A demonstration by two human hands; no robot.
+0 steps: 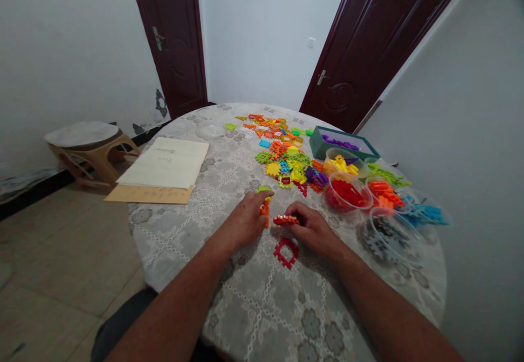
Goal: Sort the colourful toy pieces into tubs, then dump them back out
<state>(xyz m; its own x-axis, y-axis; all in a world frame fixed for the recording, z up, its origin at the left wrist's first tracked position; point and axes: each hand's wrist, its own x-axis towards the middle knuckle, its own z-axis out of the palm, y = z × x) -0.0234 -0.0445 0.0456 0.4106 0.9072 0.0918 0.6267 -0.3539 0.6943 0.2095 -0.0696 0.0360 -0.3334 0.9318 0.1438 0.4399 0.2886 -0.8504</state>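
My left hand (248, 217) is closed on an orange notched building piece (266, 213), held on edge between thumb and fingers. A yellow-green piece (265, 191) shows just behind its fingertips. To the right, my right hand (310, 224) pinches a red-orange notched building piece (286, 220), seen nearly edge-on. A small gap separates the two held pieces. On the tablecloth below my right hand lies a red square frame piece (286, 253) with notched edges and an open centre; neither hand touches it.
A heap of mixed notched pieces (295, 160) spreads beyond my hands. On the right stand clear bowls of red pieces (347, 193), yellow pieces (343, 164) and grey pieces (387, 236), plus a green box (321, 146). Papers (167, 160) lie at the left; a stool (88, 138) stands beyond.
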